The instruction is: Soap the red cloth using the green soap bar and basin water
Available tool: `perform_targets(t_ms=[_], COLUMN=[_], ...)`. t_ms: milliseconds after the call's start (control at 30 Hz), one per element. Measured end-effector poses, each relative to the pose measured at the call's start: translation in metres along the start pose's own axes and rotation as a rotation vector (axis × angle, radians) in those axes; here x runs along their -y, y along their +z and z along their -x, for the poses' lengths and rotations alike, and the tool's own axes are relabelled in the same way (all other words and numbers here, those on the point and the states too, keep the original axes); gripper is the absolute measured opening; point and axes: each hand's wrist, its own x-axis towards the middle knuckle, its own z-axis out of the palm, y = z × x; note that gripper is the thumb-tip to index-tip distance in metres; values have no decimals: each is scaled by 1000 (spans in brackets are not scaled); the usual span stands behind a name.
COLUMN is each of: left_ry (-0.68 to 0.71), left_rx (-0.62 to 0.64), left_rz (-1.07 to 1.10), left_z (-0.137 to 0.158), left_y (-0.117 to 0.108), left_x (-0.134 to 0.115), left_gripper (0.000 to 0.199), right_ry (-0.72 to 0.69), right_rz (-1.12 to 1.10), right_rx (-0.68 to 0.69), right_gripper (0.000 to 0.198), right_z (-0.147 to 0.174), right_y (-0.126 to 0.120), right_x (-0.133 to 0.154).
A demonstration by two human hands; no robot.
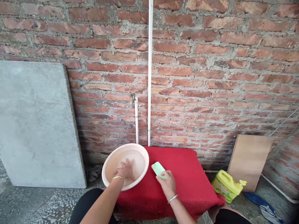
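My left hand (125, 170), with a gold-coloured bangle at its wrist, reaches down inside a pale pink plastic basin (107, 159) that seems to hold water. Its fingers are spread, and I see nothing held in them. To the right of the basin, my right hand (168, 184) grips a pale green phone case (158, 168) by its near end, thumb on one side and fingers on the other. Whether a phone is inside the case I cannot tell. The case is over or on the red cloth (179, 165) that covers a low table. A silver bangle circles my right wrist.
A brick wall (187, 74) rises behind, with a tap (132, 99) on a short white pipe and a tall white pipe (149, 77). A grey slab (35, 124) leans at left. At right are a yellow-green jug (227, 186), a brown board (251, 160) and blue flip-flops (259, 200).
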Motion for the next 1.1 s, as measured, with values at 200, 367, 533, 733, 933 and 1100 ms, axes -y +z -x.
perform_targets(t_ms=[200,367,533,733,933,1100], left_ry=[-3,4,7,3,-4,-13], left_rx=[18,10,-5,-3,31,50], left_rz=[0,14,17,24,9,3], left_z=[-2,0,3,3,5,6], left_y=[0,-1,-2,-3,-6,-8], left_x=[2,1,-1,-1,-2,-3], left_gripper=[127,128,128,123,126,129], right_ry=[-46,166,445,486,447,379], right_rz=[133,297,414,438,504,623], right_rx=[53,-33,-129,-90,-45,-55], right_gripper=[13,28,54,72,71,71], right_z=[-7,-26,-20,-17,-16,-10], right_y=[-3,-78,-135,-138,-133,-127], right_x=[0,-68,-126,-136,-139,-149])
